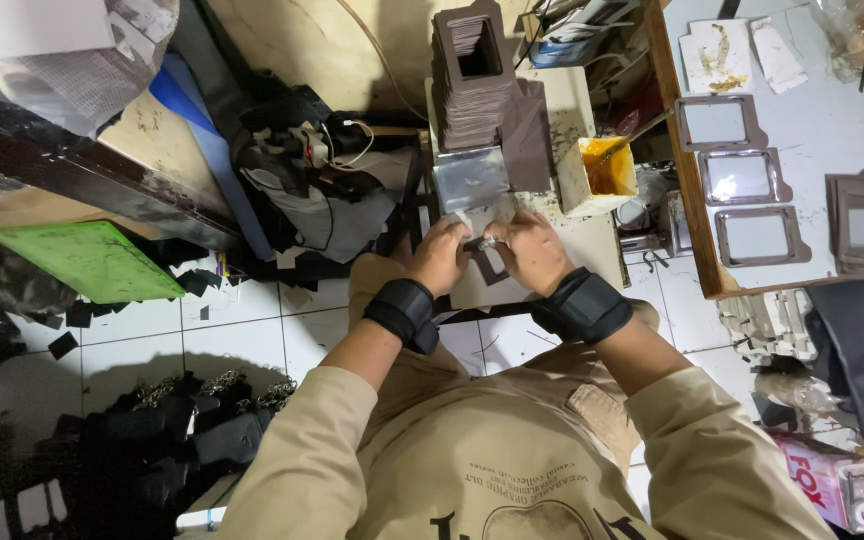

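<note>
My left hand [439, 256] and my right hand [529, 250] rest close together on a small white work stand [592, 240], both pinching a dark brown leather frame piece [487, 262] between the fingers. Each wrist carries a black strap. Just beyond the hands lies a clear plastic sheet [470, 178]. Behind it rises a tall stack of brown frame pieces [472, 75] with square window cutouts. A yellow glue pot [604, 168] stands to the right of my right hand.
A white table [802, 130] at the right holds three brown frames [742, 178] with clear windows and a darker stack [862, 225]. A green board [87, 260], black scraps and dark bags [152, 440] lie on the tiled floor at the left.
</note>
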